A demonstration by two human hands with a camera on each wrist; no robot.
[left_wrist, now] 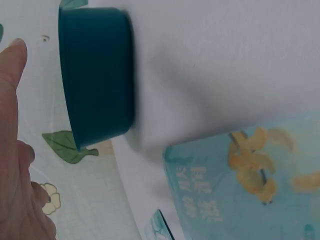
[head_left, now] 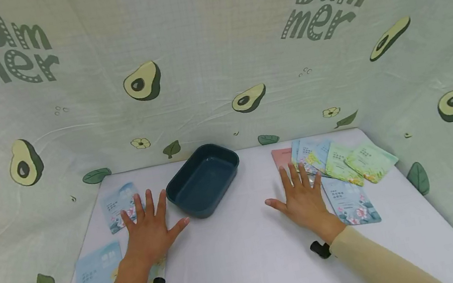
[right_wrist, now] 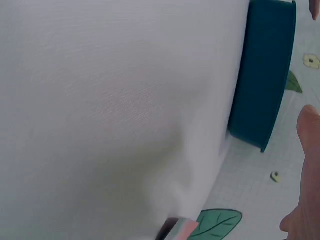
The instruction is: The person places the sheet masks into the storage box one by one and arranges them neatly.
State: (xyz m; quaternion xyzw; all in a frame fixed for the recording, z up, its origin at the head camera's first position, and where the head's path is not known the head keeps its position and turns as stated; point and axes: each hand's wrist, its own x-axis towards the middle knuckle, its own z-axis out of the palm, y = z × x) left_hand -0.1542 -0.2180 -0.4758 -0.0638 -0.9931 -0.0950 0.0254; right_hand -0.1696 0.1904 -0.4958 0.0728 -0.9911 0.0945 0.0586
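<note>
My left hand [head_left: 147, 234] is held with straight, spread fingers over the left side of the table, holding nothing. Its fingertips overlap a blue flat packet [head_left: 116, 206] with pink flowers in the head view. Beneath that wrist lies a packet with yellow fruit [left_wrist: 250, 170], partly hidden by the arm. To the right of the left hand stands a dark teal rectangular basin [head_left: 203, 181], its inside bare. My right hand [head_left: 305, 201], fingers also spread and holding nothing, is near a blue floral packet [head_left: 350, 200] and a fanned group of packets behind it.
Green packets [head_left: 371, 161], blue packets [head_left: 308, 155] and a pink packet [head_left: 282, 158] overlap at the back right. A larger light-blue packet [head_left: 97, 275] lies at the front left. A cloth printed with avocados [head_left: 143, 82] hangs around the white table [head_left: 247, 259].
</note>
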